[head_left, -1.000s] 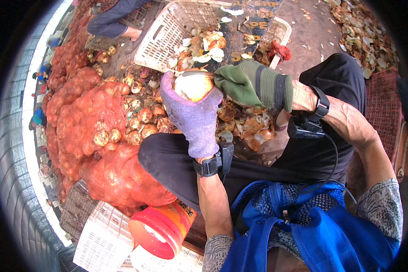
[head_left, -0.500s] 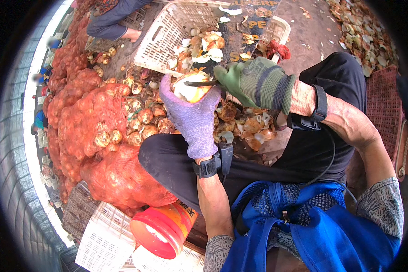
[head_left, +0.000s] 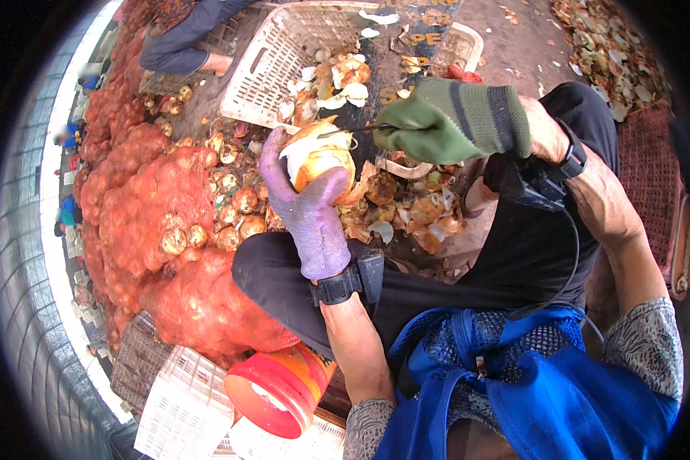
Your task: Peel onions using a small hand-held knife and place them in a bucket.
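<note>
My left hand [head_left: 312, 224], in a purple knit glove, is closed round a large onion [head_left: 323, 162], with thumb and fingers on its sides. Brown skin still wraps part of the onion, while pale flesh and loose flaps show at its top. My right hand [head_left: 446, 123], in a green glove with dark stripes, grips a knife [head_left: 362, 129]. Its handle is hidden in the fist. The thin dark blade points left to the onion's upper edge; whether it cuts in, I cannot tell.
Beyond my hands stands a white plastic crate [head_left: 259, 80] with peeled skins around it. Loose onions [head_left: 244, 201] and red mesh sacks [head_left: 149, 203] lie to the left. An orange-red bucket [head_left: 272, 395] is by my left knee. Another person's leg [head_left: 178, 55] shows at upper left.
The onion has turned and tilted in my left hand, which shifted slightly left. My right hand moved up and right, drawing the blade from across the onion's face to its upper edge.
</note>
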Tool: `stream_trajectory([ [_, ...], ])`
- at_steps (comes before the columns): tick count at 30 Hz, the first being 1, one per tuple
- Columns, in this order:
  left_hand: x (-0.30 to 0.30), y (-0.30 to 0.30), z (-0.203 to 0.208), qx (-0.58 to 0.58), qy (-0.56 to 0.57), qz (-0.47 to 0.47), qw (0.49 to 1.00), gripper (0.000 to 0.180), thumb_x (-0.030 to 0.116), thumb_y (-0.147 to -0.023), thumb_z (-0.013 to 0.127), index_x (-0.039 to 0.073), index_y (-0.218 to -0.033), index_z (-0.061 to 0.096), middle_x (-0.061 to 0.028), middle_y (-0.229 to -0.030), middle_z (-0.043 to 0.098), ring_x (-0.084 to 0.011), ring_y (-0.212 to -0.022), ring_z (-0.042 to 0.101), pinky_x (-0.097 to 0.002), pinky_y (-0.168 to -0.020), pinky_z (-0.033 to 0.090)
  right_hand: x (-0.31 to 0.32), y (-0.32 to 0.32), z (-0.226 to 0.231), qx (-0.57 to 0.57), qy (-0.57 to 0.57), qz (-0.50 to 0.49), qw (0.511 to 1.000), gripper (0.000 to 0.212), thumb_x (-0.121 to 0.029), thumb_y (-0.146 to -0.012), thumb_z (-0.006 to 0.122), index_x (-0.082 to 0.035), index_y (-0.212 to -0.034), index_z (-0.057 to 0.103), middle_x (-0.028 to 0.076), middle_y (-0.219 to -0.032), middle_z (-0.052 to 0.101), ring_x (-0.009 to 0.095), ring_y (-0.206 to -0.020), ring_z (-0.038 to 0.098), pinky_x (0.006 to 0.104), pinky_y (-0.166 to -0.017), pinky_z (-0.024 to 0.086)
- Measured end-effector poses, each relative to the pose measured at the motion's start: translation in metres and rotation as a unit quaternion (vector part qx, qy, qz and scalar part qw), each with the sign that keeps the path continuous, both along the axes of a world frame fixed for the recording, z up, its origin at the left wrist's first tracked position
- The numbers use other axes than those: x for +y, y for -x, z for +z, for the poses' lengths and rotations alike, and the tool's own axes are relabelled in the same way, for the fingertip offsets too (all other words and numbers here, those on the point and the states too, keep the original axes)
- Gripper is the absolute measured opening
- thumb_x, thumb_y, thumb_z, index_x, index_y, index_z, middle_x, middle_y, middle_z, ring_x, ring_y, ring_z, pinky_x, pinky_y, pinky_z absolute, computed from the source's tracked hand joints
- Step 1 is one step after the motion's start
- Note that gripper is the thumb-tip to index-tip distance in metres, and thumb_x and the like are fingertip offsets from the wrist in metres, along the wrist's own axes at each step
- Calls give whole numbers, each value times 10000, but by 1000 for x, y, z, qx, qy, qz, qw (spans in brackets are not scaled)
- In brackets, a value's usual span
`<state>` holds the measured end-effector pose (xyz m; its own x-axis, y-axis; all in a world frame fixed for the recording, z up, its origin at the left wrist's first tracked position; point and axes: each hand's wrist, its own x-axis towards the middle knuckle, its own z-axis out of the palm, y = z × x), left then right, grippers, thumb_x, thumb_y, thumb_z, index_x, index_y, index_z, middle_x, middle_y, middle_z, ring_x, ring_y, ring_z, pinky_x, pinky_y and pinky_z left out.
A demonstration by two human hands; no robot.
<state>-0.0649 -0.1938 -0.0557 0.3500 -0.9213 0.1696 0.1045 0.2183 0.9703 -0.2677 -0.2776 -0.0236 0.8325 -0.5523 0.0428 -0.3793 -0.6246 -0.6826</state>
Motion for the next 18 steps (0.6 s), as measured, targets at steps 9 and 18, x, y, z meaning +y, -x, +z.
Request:
stream_trajectory([
  [9,0,2,-1,126,28,-28,991,706,126,-657,668,30,-1309,416,-138,-1219,505,-269,-1126,518,-403,-954,457,16,-4,-3,2,198,-24,980,353,-173,-864,569,-47,-1187,502,151,-767,628,293,-664,650,384,-574,519],
  [18,-2,9,-6,121,-12,-45,992,708,-11,-651,657,54,-1317,423,-104,-1236,496,-228,-1112,523,-358,-929,469,36,-19,-6,140,333,-151,920,254,-164,-789,615,13,-942,515,170,-684,626,339,-637,653,435,-526,506],
])
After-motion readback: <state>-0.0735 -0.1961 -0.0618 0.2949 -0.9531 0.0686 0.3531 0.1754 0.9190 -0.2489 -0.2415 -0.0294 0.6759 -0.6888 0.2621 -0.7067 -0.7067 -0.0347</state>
